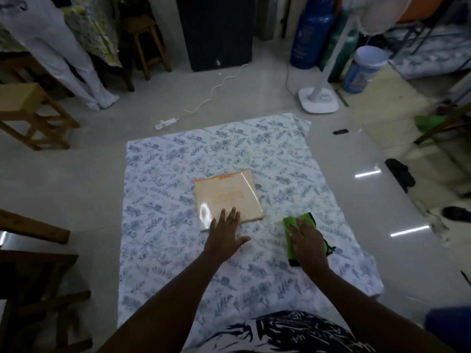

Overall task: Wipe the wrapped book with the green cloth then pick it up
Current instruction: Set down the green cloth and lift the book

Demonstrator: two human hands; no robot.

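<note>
The wrapped book (228, 196), pale peach under glossy plastic, lies flat on a blue floral sheet (178, 159) spread on the floor. My left hand (225, 231) is flat with fingers spread, and its fingertips rest on the book's near edge. The green cloth (293, 240) with a black border lies on the sheet to the right of the book and apart from it. My right hand (305, 238) lies palm down on top of the cloth and covers most of it.
Wooden stools (28, 115) and benches stand to the left. A power strip (165, 122) with a white cord lies beyond the sheet. A fan base (318, 99), a blue gas cylinder (309, 34) and a bucket (364, 70) stand at the back right. Dark sandals (400, 174) lie at right.
</note>
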